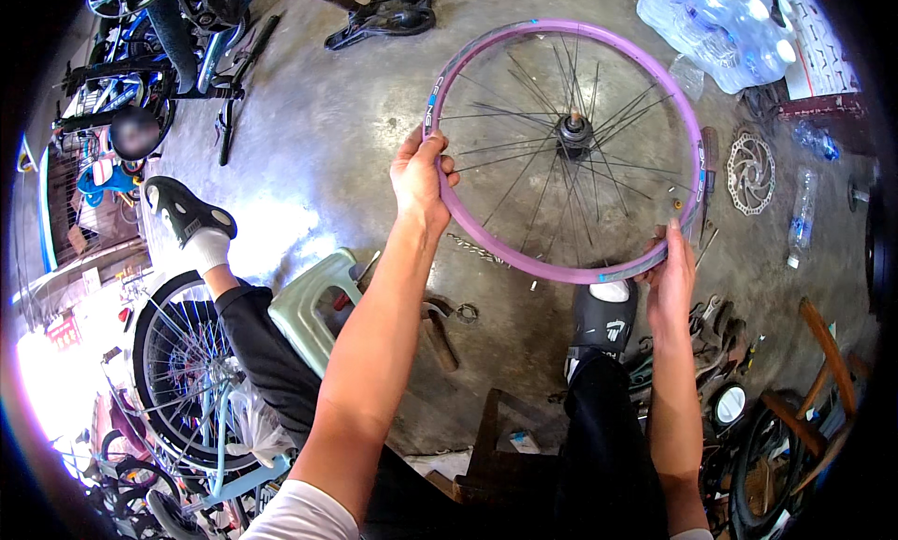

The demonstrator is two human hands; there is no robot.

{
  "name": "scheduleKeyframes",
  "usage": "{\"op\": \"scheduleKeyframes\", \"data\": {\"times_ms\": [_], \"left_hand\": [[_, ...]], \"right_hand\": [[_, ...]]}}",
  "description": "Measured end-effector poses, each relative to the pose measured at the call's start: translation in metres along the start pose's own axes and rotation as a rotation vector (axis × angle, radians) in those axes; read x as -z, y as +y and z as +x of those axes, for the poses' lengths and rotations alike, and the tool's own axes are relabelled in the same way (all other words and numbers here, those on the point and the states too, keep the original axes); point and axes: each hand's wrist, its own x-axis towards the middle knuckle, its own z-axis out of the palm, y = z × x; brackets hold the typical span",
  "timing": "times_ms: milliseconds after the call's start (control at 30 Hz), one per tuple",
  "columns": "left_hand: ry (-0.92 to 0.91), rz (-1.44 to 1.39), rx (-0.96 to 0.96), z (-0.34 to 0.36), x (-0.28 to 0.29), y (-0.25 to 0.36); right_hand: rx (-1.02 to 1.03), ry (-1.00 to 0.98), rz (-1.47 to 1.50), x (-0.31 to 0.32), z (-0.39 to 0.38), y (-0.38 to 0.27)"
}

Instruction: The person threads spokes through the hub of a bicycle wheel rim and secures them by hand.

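Both my hands hold a pink bicycle wheel point(500, 250) up in front of me, above the floor. It has no tyre; dark spokes run from the rim to a black hub point(573, 136). My left hand point(421, 180) is wrapped round the rim's left side, thumb and fingers closed on it. At the lower right of the rim my right hand point(668, 276) grips it, with the thumb on top and the fingers partly hidden behind. Several spokes look loose or unevenly spread, though I cannot tell how each one meets the rim.
A pale green stool point(313, 292) and a hammer point(440, 339) are below the wheel. A brake disc point(751, 172), a plastic bottle point(802, 217) and wrapped water bottles point(716, 30) lie to the right. Wrenches point(716, 325) are near my right forearm. A black saddle point(398, 12) lies ahead.
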Motion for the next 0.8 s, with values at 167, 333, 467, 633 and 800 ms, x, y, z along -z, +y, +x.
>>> {"op": "scheduleKeyframes", "data": {"times_ms": [167, 333, 467, 633, 800], "left_hand": [[-0.053, 0.147, 0.065, 0.011, 0.008, 0.003], [-0.213, 0.329, 0.092, 0.052, 0.007, 0.028], [-0.397, 0.305, 0.159, 0.083, -0.008, 0.042], [-0.416, 0.245, 0.165, 0.093, -0.01, 0.032], [-0.346, 0.223, 0.137, 0.095, -0.008, 0.026]], "right_hand": [[0.048, 0.021, 0.007, -0.002, -0.001, 0.003], [0.045, 0.006, 0.006, -0.002, 0.003, 0.006], [0.054, -0.023, -0.012, 0.003, 0.005, 0.006], [0.027, 0.003, 0.019, 0.006, 0.009, 0.007], [0.025, 0.002, 0.007, 0.003, 0.009, 0.007]]}}
